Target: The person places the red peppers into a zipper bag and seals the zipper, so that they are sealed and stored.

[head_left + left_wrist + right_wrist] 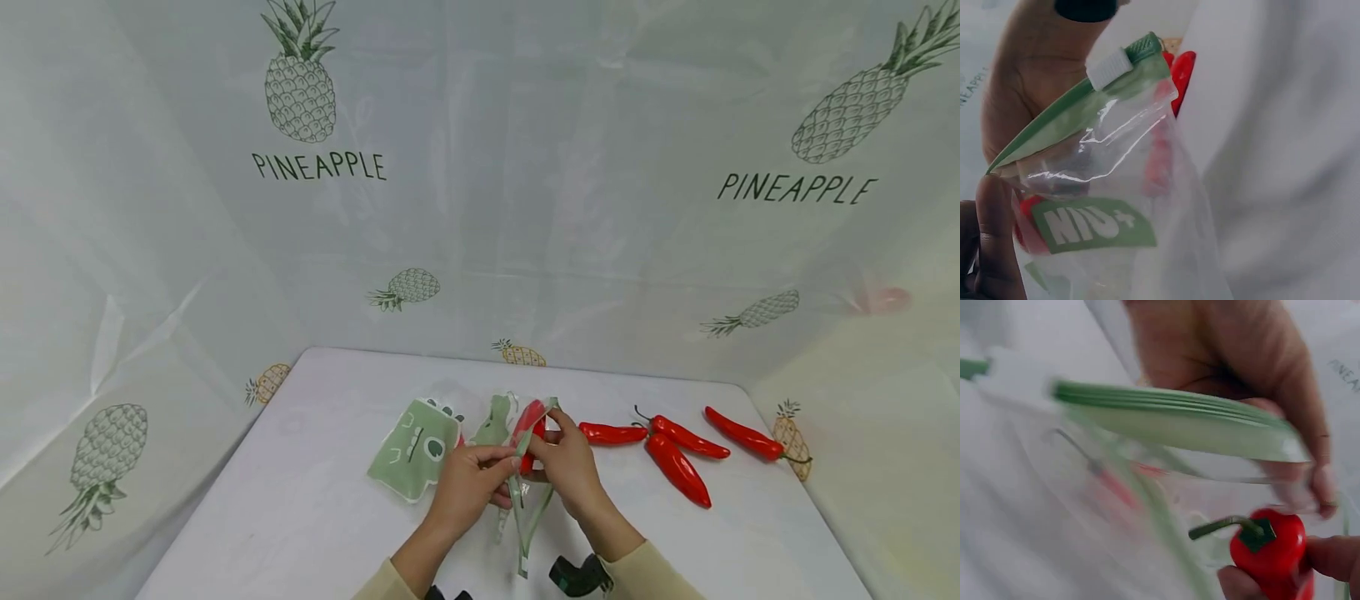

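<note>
Head: left hand (467, 490), right hand (573, 471) nearly meet above counter (300, 517). From hands: green pouch (408, 454) at 9 o'clock, loose peppers (678, 471) at 3.

Left wrist: left hand pinches lip of clear zip bag (1094, 225); slider (1110, 69) at 11.

Right wrist: right hand pinches red pepper (1272, 556), 4 o'clock, below zip edge; inside bag or not, cannot tell. Likely bagging step; next calls for lips parted, pepper eased deep.

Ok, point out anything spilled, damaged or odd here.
Nothing looks spilled; the loose peppers show no visible damage. One oddity: a blurry red patch on or behind the curtain at right, unlike its printed pineapples; cause unclear.
</note>
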`<state>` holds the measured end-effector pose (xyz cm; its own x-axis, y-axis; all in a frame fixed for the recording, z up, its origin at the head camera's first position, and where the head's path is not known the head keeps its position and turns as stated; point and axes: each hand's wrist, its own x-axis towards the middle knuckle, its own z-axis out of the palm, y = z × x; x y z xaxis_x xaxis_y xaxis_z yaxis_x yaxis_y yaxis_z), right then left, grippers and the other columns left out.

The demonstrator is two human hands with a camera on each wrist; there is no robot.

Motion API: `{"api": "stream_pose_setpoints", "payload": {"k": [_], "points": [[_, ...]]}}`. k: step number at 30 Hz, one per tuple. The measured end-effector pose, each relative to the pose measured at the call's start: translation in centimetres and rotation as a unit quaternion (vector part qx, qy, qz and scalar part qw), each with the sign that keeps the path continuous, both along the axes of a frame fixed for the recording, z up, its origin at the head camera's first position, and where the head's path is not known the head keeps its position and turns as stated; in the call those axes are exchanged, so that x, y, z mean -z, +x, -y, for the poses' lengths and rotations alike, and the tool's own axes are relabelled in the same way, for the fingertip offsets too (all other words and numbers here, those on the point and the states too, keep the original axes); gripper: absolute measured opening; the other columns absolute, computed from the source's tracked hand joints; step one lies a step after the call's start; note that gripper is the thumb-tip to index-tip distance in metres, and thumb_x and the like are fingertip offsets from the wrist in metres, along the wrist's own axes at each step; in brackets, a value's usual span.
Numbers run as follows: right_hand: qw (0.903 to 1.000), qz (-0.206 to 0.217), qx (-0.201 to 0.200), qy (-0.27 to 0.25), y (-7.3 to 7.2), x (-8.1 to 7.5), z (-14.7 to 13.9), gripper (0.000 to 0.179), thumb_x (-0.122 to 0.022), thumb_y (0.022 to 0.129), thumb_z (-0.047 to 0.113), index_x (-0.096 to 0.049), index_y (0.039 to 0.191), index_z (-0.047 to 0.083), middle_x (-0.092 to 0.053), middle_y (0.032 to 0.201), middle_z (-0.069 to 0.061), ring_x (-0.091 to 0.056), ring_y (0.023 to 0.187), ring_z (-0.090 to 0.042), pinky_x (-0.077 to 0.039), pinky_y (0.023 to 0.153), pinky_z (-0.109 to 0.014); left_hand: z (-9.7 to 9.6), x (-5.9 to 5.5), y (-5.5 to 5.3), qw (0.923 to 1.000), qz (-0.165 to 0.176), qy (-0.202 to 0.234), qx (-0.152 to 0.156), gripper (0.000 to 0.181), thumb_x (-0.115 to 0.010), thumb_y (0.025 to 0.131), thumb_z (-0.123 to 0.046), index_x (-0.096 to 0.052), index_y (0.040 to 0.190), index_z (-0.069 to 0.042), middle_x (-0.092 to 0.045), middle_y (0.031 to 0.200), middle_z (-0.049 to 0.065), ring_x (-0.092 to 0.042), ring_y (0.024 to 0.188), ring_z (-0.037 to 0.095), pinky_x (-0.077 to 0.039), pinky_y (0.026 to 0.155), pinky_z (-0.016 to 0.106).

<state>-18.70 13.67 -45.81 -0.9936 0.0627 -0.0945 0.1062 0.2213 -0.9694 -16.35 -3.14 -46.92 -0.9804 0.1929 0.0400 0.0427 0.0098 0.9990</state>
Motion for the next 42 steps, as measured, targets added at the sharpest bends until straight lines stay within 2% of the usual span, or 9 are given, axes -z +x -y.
{"api": "stream_pose_setpoints", "payload": {"k": [5, 10, 12, 16, 19, 23, 27, 34, 42], "points": [[0.9950, -0.048, 0.002, 0.088, 0.3, 0.6, 0.4, 0.077, -0.079, 0.094, 0.018, -0.039, 0.158, 0.002, -0.066, 0.122, -0.024, -0.072, 0.087, -0.021, -0.066, 0.060, -0.035, 0.1, -0.4, -0.3, 0.9998, -0.007, 0.013, -0.011, 0.028, -0.077, 0.098, -0.020, -0.078, 0.119, -0.001, -0.074, 0.088, 0.014, -0.071, 0.062, 0.014, -0.065, 0.060, 0.031], [0.9867, -0.068, -0.018, 0.146, 0.6, 0.9, 0.7, 0.084, -0.084, 0.090, 0.018, -0.038, 0.158, 0.001, -0.066, 0.125, -0.025, -0.072, 0.090, -0.025, -0.064, 0.055, -0.032, 0.4, -0.9, -0.8, 0.9983, -0.022, 0.020, -0.050, 0.029, -0.078, 0.098, -0.021, -0.078, 0.118, -0.001, -0.073, 0.090, 0.013, -0.072, 0.064, 0.014, -0.065, 0.061, 0.031], [0.9857, -0.069, -0.030, 0.151, 0.7, 0.9, 0.8, 0.086, -0.084, 0.090, 0.018, -0.036, 0.159, 0.001, -0.064, 0.130, -0.026, -0.074, 0.091, -0.026, -0.063, 0.054, -0.031, 0.6, -1.1, -0.9, 0.9973, -0.023, 0.024, -0.066, 0.028, -0.078, 0.097, -0.021, -0.079, 0.117, -0.001, -0.073, 0.088, 0.013, -0.072, 0.063, 0.014, -0.065, 0.059, 0.031], [0.9828, -0.071, -0.045, 0.164, 0.7, 0.8, 0.9, 0.085, -0.081, 0.093, 0.019, -0.034, 0.161, 0.001, -0.062, 0.139, -0.027, -0.076, 0.094, -0.026, -0.064, 0.057, -0.031, 1.0, -1.3, -1.1, 0.9959, -0.005, 0.031, -0.085, 0.028, -0.079, 0.096, -0.021, -0.079, 0.117, -0.002, -0.073, 0.082, 0.010, -0.072, 0.059, 0.016, -0.066, 0.060, 0.046], [0.9806, -0.075, -0.042, 0.177, 0.7, 0.8, 1.0, 0.081, -0.081, 0.093, 0.019, -0.038, 0.159, 0.002, -0.064, 0.139, -0.025, -0.076, 0.097, -0.026, -0.065, 0.062, -0.034, 1.1, -1.2, -1.2, 0.9955, 0.001, 0.029, -0.090, 0.029, -0.079, 0.096, -0.021, -0.078, 0.118, -0.002, -0.073, 0.082, 0.010, -0.072, 0.059, 0.015, -0.066, 0.060, 0.047], [0.9780, -0.089, -0.033, 0.186, 0.7, 0.8, 0.9, 0.076, -0.082, 0.092, 0.019, -0.044, 0.156, 0.002, -0.066, 0.135, -0.021, -0.075, 0.102, -0.029, -0.067, 0.071, -0.041, 1.2, -0.9, -1.4, 0.9955, -0.001, 0.023, -0.092, 0.028, -0.079, 0.096, -0.017, -0.078, 0.118, -0.001, -0.075, 0.085, 0.010, -0.072, 0.061, 0.014, -0.064, 0.056, 0.032], [0.9762, -0.106, -0.025, 0.187, 0.7, 0.8, 0.5, 0.073, -0.082, 0.093, 0.017, -0.047, 0.155, 0.003, -0.067, 0.135, -0.020, -0.075, 0.106, -0.031, -0.067, 0.078, -0.045, 1.2, -0.8, -1.6, 0.9956, -0.005, 0.005, -0.093, 0.027, -0.079, 0.096, -0.017, -0.079, 0.116, 0.000, -0.074, 0.083, 0.010, -0.070, 0.060, 0.014, -0.064, 0.056, 0.031], [0.9747, -0.135, -0.019, 0.177, 0.5, 0.8, -0.1, 0.065, -0.080, 0.095, 0.015, -0.051, 0.152, 0.004, -0.069, 0.134, -0.015, -0.075, 0.107, -0.027, -0.066, 0.085, -0.045, 1.3, -0.5, -2.4, 0.9958, -0.018, -0.018, -0.088, 0.029, -0.077, 0.097, -0.017, -0.077, 0.118, 0.003, -0.074, 0.087, 0.019, -0.068, 0.060, 0.012, -0.064, 0.058, 0.029], [0.9722, -0.146, -0.001, 0.183, 0.7, 0.7, -0.6, 0.060, -0.079, 0.097, 0.020, -0.055, 0.150, 0.010, -0.071, 0.133, -0.009, -0.074, 0.110, -0.025, -0.066, 0.086, -0.041, 1.2, 0.1, -2.9, 0.9952, -0.022, -0.050, -0.081, 0.027, -0.079, 0.096, -0.020, -0.080, 0.114, 0.000, -0.076, 0.083, 0.009, -0.069, 0.062, 0.012, -0.064, 0.058, 0.027]]}}
